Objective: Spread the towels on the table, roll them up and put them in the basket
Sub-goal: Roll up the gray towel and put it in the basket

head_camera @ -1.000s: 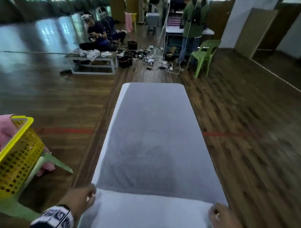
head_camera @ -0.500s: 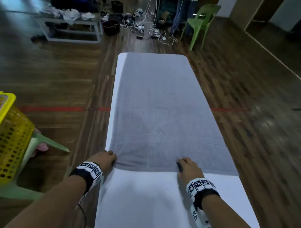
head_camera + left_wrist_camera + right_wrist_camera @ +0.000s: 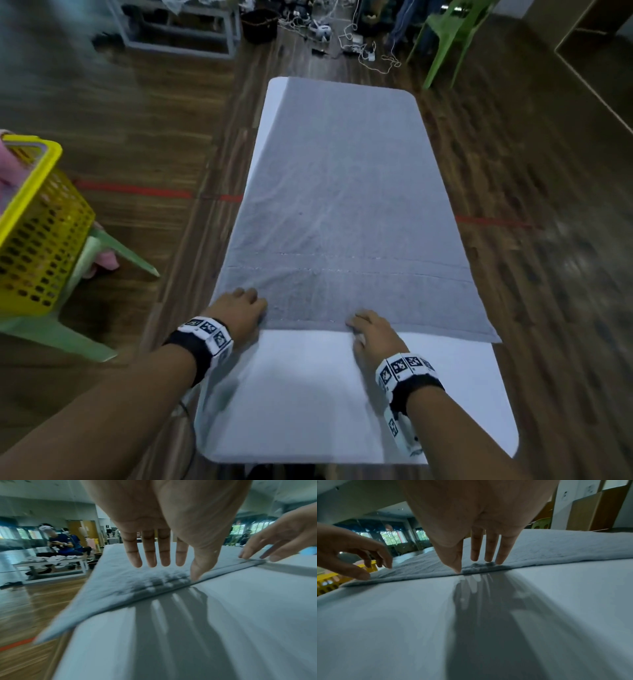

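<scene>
A grey towel (image 3: 346, 205) lies spread flat along the white table (image 3: 342, 404), its near edge across the table's middle. My left hand (image 3: 239, 308) rests at the towel's near-left corner, fingers straight and just above the cloth in the left wrist view (image 3: 154, 561), thumb tip on the towel's edge. My right hand (image 3: 370, 329) sits at the middle of the near edge, fingers straight, tips touching the towel (image 3: 556, 547) and thumb at its hem in the right wrist view (image 3: 481, 561). A yellow basket (image 3: 37, 233) stands at the left on a green chair.
Pink cloth (image 3: 7, 161) shows in the basket. A green chair (image 3: 448, 37) stands beyond the table's far right corner. Cables (image 3: 359, 44), a black bin (image 3: 260, 20) and a low bench (image 3: 181, 31) lie on the wooden floor farther back.
The view tilted down toward the table. Both hands moved forward from the table's near end to the towel's near edge, the right hand to its middle.
</scene>
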